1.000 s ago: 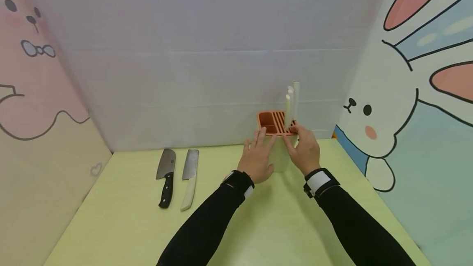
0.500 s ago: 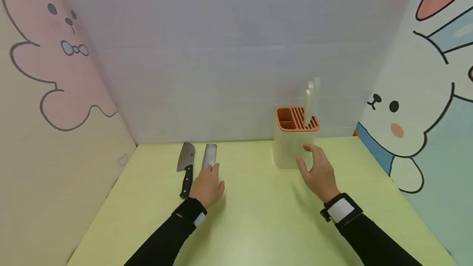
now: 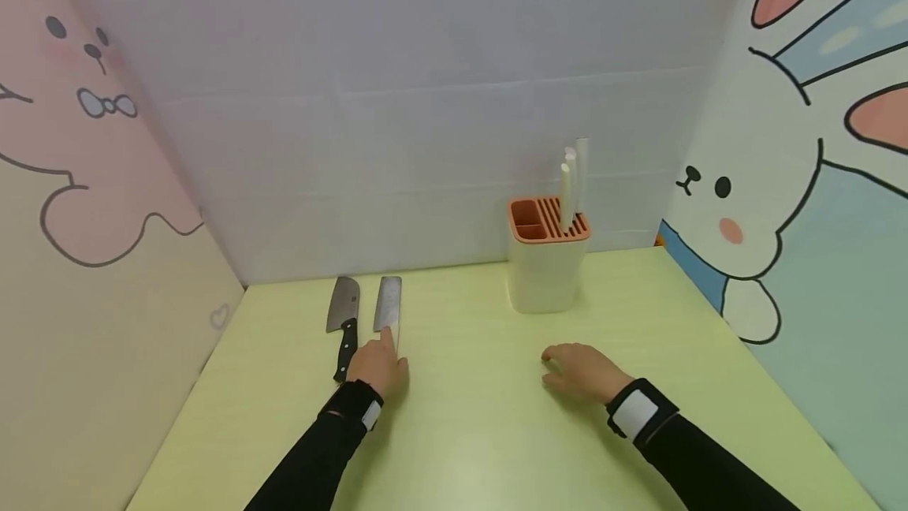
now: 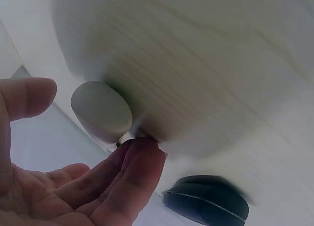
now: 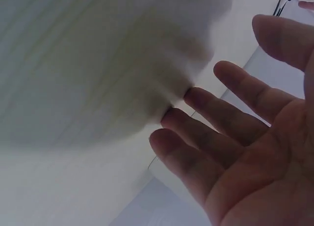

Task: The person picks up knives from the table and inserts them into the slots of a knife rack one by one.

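My left hand (image 3: 379, 366) is over the pale handle (image 4: 102, 111) of a cleaver, whose steel blade (image 3: 388, 303) points to the back wall. In the left wrist view the thumb stands apart on one side of that handle, and the fingertips (image 4: 147, 150) are close along its other side. Left of it lies a second cleaver (image 3: 344, 304) with a black riveted handle (image 4: 206, 199). My right hand (image 3: 583, 371) is low over the table, holding nothing, its fingers (image 5: 181, 147) spread and loosely bent in the right wrist view.
A cream knife block (image 3: 542, 278) with an orange slotted top (image 3: 525, 219) stands at the back right. Several white handles (image 3: 566, 188) rise from its slots. Behind the pale yellow table (image 3: 461, 432) is a white wall sheet (image 3: 397, 140); printed sheets hang at both sides.
Both hands have left the knife block. My left hand has moved left to the pale-handled cleaver, and my right hand has drawn back toward me, down to the table.
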Available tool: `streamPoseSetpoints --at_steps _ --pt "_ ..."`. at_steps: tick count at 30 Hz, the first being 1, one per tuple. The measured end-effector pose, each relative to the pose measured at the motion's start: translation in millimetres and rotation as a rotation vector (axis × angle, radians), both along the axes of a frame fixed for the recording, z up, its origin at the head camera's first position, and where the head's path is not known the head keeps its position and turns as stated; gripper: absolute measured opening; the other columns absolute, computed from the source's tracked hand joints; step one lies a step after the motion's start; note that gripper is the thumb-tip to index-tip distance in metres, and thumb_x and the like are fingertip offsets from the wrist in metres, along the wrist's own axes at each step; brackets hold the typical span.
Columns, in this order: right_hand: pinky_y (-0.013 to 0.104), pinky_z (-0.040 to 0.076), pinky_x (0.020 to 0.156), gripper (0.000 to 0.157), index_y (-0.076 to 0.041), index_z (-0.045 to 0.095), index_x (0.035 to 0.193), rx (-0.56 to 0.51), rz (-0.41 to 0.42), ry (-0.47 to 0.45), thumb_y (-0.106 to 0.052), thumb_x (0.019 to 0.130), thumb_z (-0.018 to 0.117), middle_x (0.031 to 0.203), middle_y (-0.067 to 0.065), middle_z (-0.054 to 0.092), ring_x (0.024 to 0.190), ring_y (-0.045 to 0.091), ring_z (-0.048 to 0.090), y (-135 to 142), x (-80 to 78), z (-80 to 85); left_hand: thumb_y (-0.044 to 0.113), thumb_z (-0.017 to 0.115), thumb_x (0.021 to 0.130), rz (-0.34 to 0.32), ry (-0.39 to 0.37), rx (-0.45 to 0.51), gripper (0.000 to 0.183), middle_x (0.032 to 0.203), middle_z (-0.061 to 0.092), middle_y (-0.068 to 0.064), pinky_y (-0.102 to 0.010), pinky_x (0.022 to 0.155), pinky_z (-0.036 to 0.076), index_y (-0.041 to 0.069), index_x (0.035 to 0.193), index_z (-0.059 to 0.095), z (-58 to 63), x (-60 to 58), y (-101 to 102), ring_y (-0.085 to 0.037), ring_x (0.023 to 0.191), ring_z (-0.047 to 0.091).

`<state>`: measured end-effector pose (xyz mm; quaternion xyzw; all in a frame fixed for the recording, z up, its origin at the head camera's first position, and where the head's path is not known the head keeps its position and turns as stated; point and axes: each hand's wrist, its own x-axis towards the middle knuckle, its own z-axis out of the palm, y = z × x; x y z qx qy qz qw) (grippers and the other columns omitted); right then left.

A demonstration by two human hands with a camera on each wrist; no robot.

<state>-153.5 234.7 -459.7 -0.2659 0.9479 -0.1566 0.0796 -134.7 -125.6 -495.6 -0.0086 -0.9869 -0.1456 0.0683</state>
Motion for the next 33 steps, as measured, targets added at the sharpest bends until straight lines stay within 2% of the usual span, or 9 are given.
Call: streamPoseSetpoints --at_steps 8,14,17,20,23,25,29,31,33 --pt "0.045 0.048 0.088 0.035 -0.008 0.063 0.112 0.060 0.024 0.025 -0.028 0.084 0.069 0.109 0.009 0.065 0.100 0.028 0.059 -3 2.8 -3.6 0.017 0.070 0.079 -0.003 0.050 -0.104 0.043 0.054 0.049 -0.009 -0.038 0.038 0.041 -0.005 0.106 0.044 -3.9 -5.6 7 -0.024 0.042 0.047" --pt "0.044 0.049 0.085 0.036 -0.009 0.063 0.112 0.086 0.002 0.026 -0.029 0.083 0.070 0.107 0.008 0.066 0.098 0.027 0.059 -8 3.0 -5.4 0.009 0.062 0.081 0.004 0.080 -0.160 0.041 0.052 0.049 -0.009 -0.038 0.038 0.042 -0.007 0.113 0.043 -15.4 -10.2 7 -0.024 0.041 0.048" --pt "0.044 0.049 0.086 0.036 -0.009 0.063 0.111 0.081 0.009 0.032 -0.030 0.083 0.070 0.107 0.007 0.066 0.098 0.027 0.059 -10 2.9 -6.4 0.005 0.062 0.080 0.012 0.118 -0.200 0.038 0.053 0.050 -0.010 -0.039 0.038 0.043 -0.007 0.111 0.045 -18.1 -10.6 3 -0.025 0.043 0.049" --pt "0.043 0.049 0.085 0.036 -0.011 0.063 0.111 0.086 0.012 0.020 -0.032 0.083 0.070 0.106 0.005 0.066 0.097 0.025 0.059 -11 1.5 -6.6 0.004 0.063 0.079 0.024 0.128 -0.208 0.028 0.055 0.051 -0.011 -0.040 0.039 0.043 -0.004 0.100 0.047 -16.7 -10.8 -2 -0.027 0.044 0.050" --pt "0.042 0.049 0.084 0.036 -0.012 0.063 0.111 0.105 0.014 0.009 -0.034 0.083 0.069 0.104 0.005 0.066 0.096 0.025 0.060 -13 -1.1 -4.8 0.006 0.064 0.079 0.025 0.100 -0.129 0.024 0.056 0.049 -0.010 -0.039 0.038 0.042 -0.002 0.092 0.046 -12.5 -11.4 -7 -0.025 0.044 0.049" --pt "0.043 0.049 0.083 0.036 -0.012 0.063 0.111 0.116 0.015 0.010 -0.034 0.084 0.069 0.103 0.006 0.066 0.095 0.025 0.060 -13 -2.3 -2.0 0.008 0.064 0.079 0.039 0.073 -0.021 0.025 0.055 0.048 -0.008 -0.036 0.037 0.039 -0.002 0.094 0.047 -11.7 -13.9 -9 -0.022 0.043 0.047" --pt "0.044 0.050 0.080 0.035 -0.010 0.062 0.110 0.129 0.019 0.015 -0.032 0.083 0.070 0.098 0.007 0.065 0.090 0.026 0.060 -13 -1.7 2.2 0.013 0.063 0.082 0.050 0.072 0.210 0.036 0.052 0.047 -0.004 -0.029 0.036 0.030 -0.001 0.113 0.050 -15.6 -15.3 -9 -0.015 0.040 0.040" --pt "0.044 0.050 0.078 0.035 -0.010 0.062 0.109 0.134 0.025 0.023 -0.031 0.082 0.070 0.094 0.007 0.065 0.086 0.025 0.060 -15 0.1 2.5 0.015 0.060 0.084 0.043 0.077 0.313 0.042 0.049 0.043 -0.001 -0.027 0.036 0.026 0.004 0.123 0.052 -14.5 -11.1 -9 -0.013 0.039 0.034" --pt "0.043 0.051 0.075 0.034 -0.010 0.063 0.107 0.136 0.045 0.046 -0.031 0.081 0.070 0.088 0.005 0.065 0.081 0.023 0.060 -19 1.5 2.0 0.015 0.059 0.086 0.042 0.087 0.393 0.040 0.048 0.040 0.001 -0.026 0.037 0.024 0.009 0.126 0.055 -8.3 -5.1 -12 -0.012 0.039 0.030"
